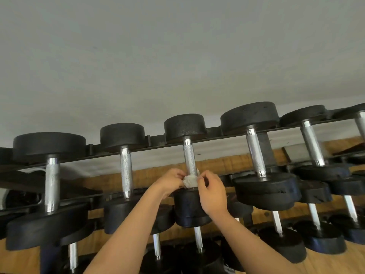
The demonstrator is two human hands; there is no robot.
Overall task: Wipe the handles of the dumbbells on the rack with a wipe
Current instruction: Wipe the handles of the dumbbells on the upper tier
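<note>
left hand (173, 179) and right hand (212, 192) both pinch the crumpled white wipe (190, 181) round the near end of the middle dumbbell handle (189, 157) on the rack (156, 142), with the neighbouring handles (126, 171) likely left to do.

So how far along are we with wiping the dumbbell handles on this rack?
Done: nothing shows which handles are already wiped; they all look alike. In hand: the left hand and right hand pinch the wipe around the near end of the middle handle on the top row. Left: the bare stretch of that handle above the wipe, probably the lower rows too.
</note>
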